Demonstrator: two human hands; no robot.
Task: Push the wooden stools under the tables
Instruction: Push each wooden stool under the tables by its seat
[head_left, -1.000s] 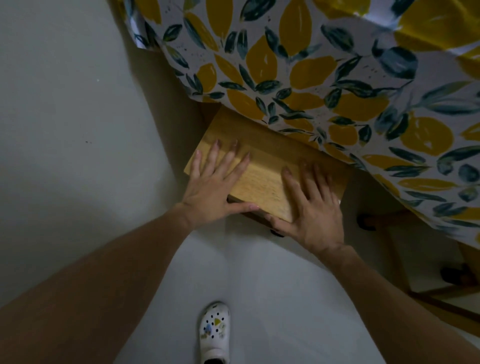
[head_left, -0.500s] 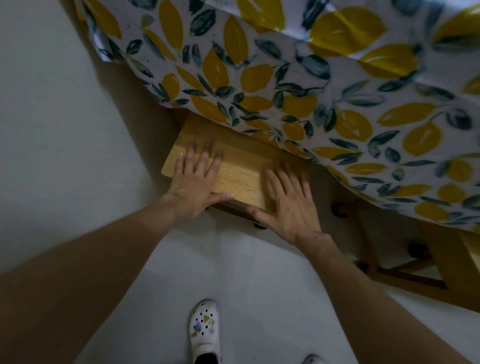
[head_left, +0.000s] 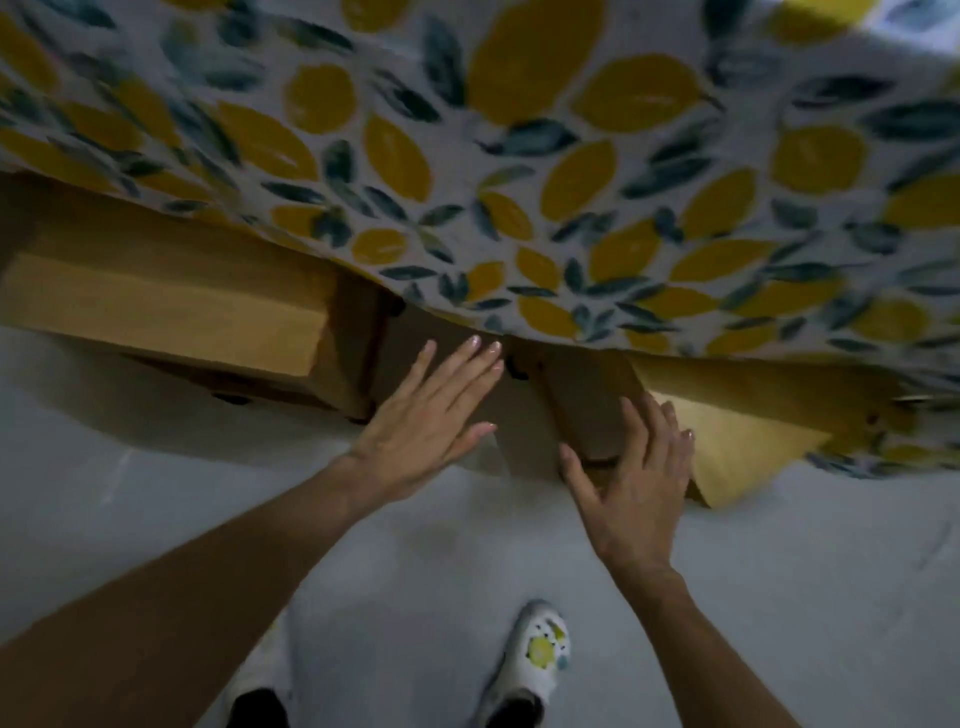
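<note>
A wooden stool (head_left: 166, 312) stands at the left, its seat partly beneath the overhang of the lemon-print tablecloth (head_left: 519, 156). A second wooden stool (head_left: 737, 452) pokes out from under the cloth at the right, its far part in shadow. My left hand (head_left: 436, 410) hovers flat with fingers spread over the gap between the two stools, touching neither. My right hand (head_left: 634, 467), fingers apart, lies over the near left corner of the second stool; whether it presses on the seat I cannot tell.
The cloth hangs low over the table edge and hides the table legs and the stools' far sides. Pale grey floor stretches in front. My white clogs (head_left: 540, 649) stand on it below my arms.
Both hands have come off the first stool, which now sits at the left, further under the cloth. The view and my hands have shifted right to the second stool.
</note>
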